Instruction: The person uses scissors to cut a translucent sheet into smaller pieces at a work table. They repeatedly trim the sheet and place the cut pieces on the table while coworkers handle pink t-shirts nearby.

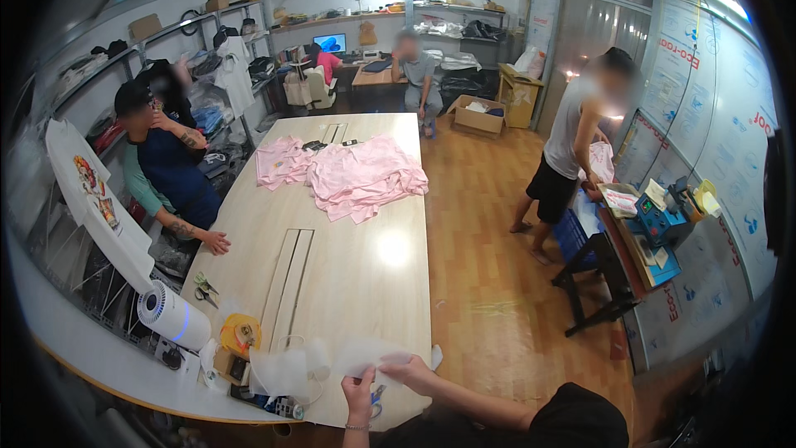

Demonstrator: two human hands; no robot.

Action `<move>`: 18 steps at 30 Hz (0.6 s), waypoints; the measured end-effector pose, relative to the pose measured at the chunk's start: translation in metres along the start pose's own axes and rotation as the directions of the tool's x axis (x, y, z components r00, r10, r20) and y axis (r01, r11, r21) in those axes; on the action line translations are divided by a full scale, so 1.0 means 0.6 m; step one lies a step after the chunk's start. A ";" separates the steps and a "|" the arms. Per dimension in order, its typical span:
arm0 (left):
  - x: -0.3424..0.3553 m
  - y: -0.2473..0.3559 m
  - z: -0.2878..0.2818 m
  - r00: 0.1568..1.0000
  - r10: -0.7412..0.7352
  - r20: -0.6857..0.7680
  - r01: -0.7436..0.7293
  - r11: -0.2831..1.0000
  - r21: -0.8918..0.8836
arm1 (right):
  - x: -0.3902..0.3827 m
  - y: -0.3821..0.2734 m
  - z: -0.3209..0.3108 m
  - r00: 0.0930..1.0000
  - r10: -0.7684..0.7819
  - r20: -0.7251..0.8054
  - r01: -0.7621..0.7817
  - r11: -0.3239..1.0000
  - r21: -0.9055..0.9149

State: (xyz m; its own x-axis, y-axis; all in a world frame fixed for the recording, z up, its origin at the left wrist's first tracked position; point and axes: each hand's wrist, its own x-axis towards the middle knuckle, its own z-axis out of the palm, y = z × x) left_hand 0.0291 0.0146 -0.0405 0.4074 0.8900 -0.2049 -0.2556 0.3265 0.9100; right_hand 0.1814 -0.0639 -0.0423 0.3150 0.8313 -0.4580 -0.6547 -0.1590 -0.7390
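At the near end of the long pale table [348,274], my left hand [358,385] pinches a thin, translucent white sheet [358,357] at its lower edge. A bracelet circles that wrist. My right hand [406,370] grips the same sheet on its right side, its fingers partly covered by it. More thin white material [286,367] lies to the left, over the table's near edge; whether it joins the held sheet I cannot tell. Blue-handled scissors [377,399] rest on the table just below my hands. Farther away, pink garments [365,174] are heaped across the table.
Green-handled scissors [206,289], an orange-yellow tape roll [241,333] and a white cylindrical appliance [172,314] stand or lie left. One person's hand [217,242] rests on the table's left edge. Another person works at a machine [663,220] on the right. A cardboard box [478,114] sits farther back.
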 end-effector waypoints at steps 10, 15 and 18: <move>-0.008 -0.005 0.001 0.998 -0.017 0.067 0.018 1.000 -0.011 | -0.022 -0.011 0.010 0.999 -0.011 -0.045 0.009 0.999 -0.046; -0.010 0.011 0.007 0.987 -0.083 0.138 0.073 0.994 0.078 | -0.030 -0.016 0.020 0.993 -0.085 -0.084 0.079 0.994 -0.073; 0.000 0.006 -0.007 0.967 -0.204 0.150 0.177 0.969 0.172 | -0.027 -0.024 0.019 0.991 -0.066 -0.118 0.057 0.995 -0.077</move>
State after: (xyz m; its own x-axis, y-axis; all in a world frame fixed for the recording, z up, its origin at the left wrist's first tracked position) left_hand 0.0247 0.0174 -0.0388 0.5780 0.7465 -0.3295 -0.0248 0.4197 0.9073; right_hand 0.1778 -0.0689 -0.0186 0.4361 0.7715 -0.4633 -0.5808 -0.1519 -0.7997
